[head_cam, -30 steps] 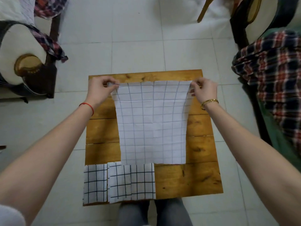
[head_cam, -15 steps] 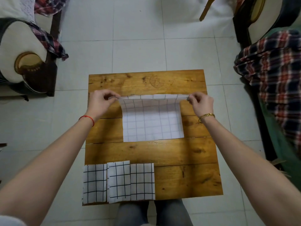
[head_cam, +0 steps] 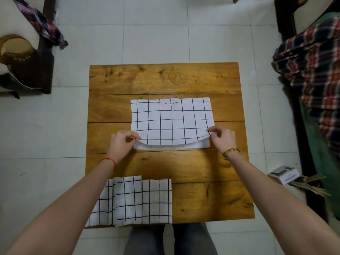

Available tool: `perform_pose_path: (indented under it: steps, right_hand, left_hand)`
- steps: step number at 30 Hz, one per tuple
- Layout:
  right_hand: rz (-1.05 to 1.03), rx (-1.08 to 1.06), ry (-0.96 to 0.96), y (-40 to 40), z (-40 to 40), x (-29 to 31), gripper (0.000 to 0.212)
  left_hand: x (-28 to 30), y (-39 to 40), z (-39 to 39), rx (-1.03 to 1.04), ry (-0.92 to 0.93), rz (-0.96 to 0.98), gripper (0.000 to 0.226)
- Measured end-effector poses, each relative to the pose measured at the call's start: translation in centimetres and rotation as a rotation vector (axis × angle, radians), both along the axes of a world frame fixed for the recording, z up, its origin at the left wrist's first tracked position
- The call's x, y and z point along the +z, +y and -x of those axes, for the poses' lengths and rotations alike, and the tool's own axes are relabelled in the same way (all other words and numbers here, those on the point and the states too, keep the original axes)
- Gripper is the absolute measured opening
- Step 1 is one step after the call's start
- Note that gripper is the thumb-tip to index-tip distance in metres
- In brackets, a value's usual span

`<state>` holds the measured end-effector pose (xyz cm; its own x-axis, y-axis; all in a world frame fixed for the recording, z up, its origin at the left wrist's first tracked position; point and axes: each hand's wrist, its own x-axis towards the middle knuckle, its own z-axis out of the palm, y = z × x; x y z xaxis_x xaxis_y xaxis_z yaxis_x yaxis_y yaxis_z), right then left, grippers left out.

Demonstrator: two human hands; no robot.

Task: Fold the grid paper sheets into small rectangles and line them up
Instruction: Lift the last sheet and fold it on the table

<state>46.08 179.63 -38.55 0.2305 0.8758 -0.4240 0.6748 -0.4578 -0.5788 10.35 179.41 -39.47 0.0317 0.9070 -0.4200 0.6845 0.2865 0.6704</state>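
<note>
Head view: a grid paper sheet (head_cam: 171, 122) lies folded over on itself at the middle of the wooden table (head_cam: 165, 80), its upper layer bowing short of the lower layer's near edge. The left hand (head_cam: 122, 144) pinches the upper layer's near left corner and the right hand (head_cam: 221, 138) pinches its near right corner. Three folded rectangles (head_cam: 142, 200) sit side by side at the table's near left edge, the leftmost partly hidden by the left forearm.

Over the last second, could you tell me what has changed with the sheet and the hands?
Both hands, left hand and right hand, drew the grid sheet's far edge toward the person, folding it over; they still pinch its corners. The folded rectangles at the table's near edge stayed put.
</note>
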Motion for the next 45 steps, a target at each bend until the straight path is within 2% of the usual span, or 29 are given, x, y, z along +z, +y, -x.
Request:
perform_pose_path:
  steps: [5,8,10,12,14,16,20,24,32,39,45]
  right_hand:
    - [0.091,0.017,-0.015,-1.2,0.4,-3.3,0.028]
    - [0.096,0.128,-0.150,-1.3,0.8,-3.8,0.028]
    - [-0.027,0.215,-0.335,-1.0,1.2,-3.9,0.024]
    - [-0.203,0.269,-0.429,-0.2,1.9,-4.1,0.026]
    - [-0.349,0.334,-0.419,1.4,3.0,-4.5,0.032]
    - [-0.409,0.413,-0.380,3.6,4.2,-5.2,0.037]
    - [-0.335,0.608,-0.374,7.5,7.5,-6.8,0.049]
    - [-0.192,0.754,-0.453,9.0,10.3,-8.5,0.059]
    - [-0.018,0.746,-0.542,8.6,9.0,-11.4,0.062]
    - [-0.087,0.715,-0.528,9.4,9.0,-10.7,0.062]
    - [-0.154,0.852,-0.467,10.4,14.3,-10.4,0.060]
  left_hand:
    - [-3.1,-1.3,-0.7,-0.022,0.053,-0.001,0.030]
    - [-4.4,-1.3,-0.7,-0.045,0.097,-0.050,0.034]
    - [-5.2,-0.8,-0.7,-0.077,0.154,-0.109,0.034]
    - [-5.6,0.2,-0.9,-0.099,0.198,-0.170,0.035]
    - [-5.7,1.9,-1.3,-0.148,0.239,-0.255,0.038]
    - [-5.8,3.8,-2.0,-0.237,0.300,-0.320,0.042]
    - [-6.9,7.1,-3.8,-0.449,0.473,-0.339,0.055]
    - [-9.1,8.4,-4.3,-0.583,0.606,-0.341,0.061]
    - [-11.6,8.5,-2.3,-0.574,0.686,-0.231,0.063]
    - [-11.4,8.6,-2.8,-0.562,0.681,-0.251,0.065]
    - [-11.0,8.9,-3.1,-0.524,0.680,-0.262,0.068]
